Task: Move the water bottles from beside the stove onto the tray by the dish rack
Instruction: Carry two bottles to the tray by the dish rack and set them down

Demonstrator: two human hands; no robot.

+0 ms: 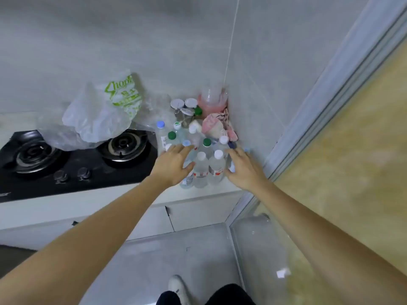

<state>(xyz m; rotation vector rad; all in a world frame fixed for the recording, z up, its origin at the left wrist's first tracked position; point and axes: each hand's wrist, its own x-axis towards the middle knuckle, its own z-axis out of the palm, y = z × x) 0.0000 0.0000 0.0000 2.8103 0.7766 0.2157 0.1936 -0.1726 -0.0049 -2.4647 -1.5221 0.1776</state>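
A grey tiled wall (110,40) fills the upper frame, and below it a pale countertop (88,201) runs from nine o'clock toward the corner at about two o'clock. On it at nine o'clock sits a black two-burner stove (77,164), with crumpled plastic bags (99,119) lying over its back edge at eleven o'clock. Just right of the stove, near the centre, stands a crowded cluster of water bottles (201,168), all upright, long axes vertical, caps toward the camera in white, green and pale blue. Behind them, toward one o'clock, are a pink container (212,102) and a bundled pink cloth (217,126) in the corner. The left hand (174,164) reaches over the cluster's left side, fingers spread and nearly straight, thumb against a front bottle, gripping nothing. The right hand (244,168) reaches in at the cluster's right side, fingers likewise extended and loose, touching or nearly touching the rightmost bottles; whether it holds one cannot be told. At six o'clock a white shoe (178,287) shows on the floor.
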